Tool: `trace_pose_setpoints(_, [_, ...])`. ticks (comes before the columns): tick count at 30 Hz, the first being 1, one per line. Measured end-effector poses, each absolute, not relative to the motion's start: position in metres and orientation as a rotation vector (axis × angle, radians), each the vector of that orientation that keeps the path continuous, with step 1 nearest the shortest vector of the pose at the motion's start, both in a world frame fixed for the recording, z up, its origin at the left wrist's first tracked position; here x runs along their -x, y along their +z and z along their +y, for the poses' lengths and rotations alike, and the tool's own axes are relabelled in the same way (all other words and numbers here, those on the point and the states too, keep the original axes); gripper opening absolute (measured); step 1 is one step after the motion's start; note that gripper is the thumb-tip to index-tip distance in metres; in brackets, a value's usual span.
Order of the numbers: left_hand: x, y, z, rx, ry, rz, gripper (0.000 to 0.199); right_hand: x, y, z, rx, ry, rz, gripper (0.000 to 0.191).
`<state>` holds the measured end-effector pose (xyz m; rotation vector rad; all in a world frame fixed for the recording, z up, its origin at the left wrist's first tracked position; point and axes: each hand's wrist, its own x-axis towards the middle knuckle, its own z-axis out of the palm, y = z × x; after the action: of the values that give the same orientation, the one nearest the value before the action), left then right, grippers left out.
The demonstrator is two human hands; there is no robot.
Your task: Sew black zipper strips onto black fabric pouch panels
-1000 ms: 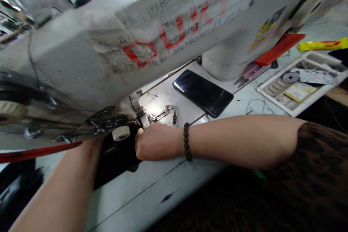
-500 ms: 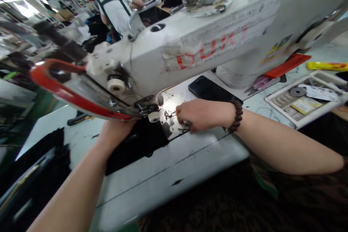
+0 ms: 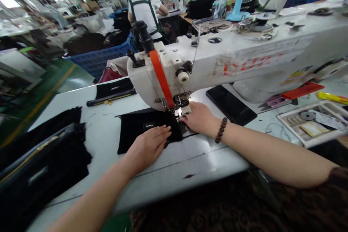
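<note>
A black fabric piece (image 3: pixel 133 136) with a small label (image 3: pixel 149 125) lies on the sewing table, its right edge by the presser foot (image 3: pixel 178 113). My left hand (image 3: pixel 148 146) rests flat on this fabric, fingers stretched out. Close against the presser foot, on its right side, my right hand (image 3: pixel 200 116) has its fingers curled and pressed together; what is between them, if anything, is hidden. Above both hands stands the white sewing machine (image 3: pixel 206 61), with an orange strip (image 3: pixel 161 76) down its head.
Stacked black pieces with zippers (image 3: pixel 40 159) lie at left, and another zippered piece (image 3: pixel 111 94) behind. A phone (image 3: pixel 231 105), a red-orange object (image 3: pixel 303 90) and a parts tray (image 3: pixel 312 125) are at right. Beyond are a blue crate (image 3: pixel 100 58) and a person (image 3: pixel 144 7).
My left hand has come from behind the machine head to lie on the black fabric, whose label now shows. The right hand stays by the presser foot. My view has turned left.
</note>
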<state>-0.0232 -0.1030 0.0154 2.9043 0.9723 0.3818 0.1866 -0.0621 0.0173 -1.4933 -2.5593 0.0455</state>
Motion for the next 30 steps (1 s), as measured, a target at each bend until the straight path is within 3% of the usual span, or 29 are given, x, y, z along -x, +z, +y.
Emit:
trace_pose_setpoints(7, [0.017, 0.013, -0.104, -2.853, 0.572, 1.078, 0.026, -0.201, 0.015, -0.083, 1.092, -0.074, -2.719, 0.011])
trace_pose_setpoints(12, [0.019, 0.013, -0.098, -2.659, 0.682, 1.039, 0.024, -0.203, 0.0, -0.1, 0.807, -0.179, -2.702, 0.018])
trace_pose_setpoints(19, [0.015, 0.012, -0.097, -2.686, 0.704, 1.036, 0.024, -0.194, 0.0, -0.105, 0.691, -0.336, -2.694, 0.022])
trace_pose_setpoints(30, [0.016, 0.01, -0.099, -3.115, 0.608, 0.683, 0.027, -0.196, -0.003, -0.105, 0.582, -0.31, -2.687, 0.023])
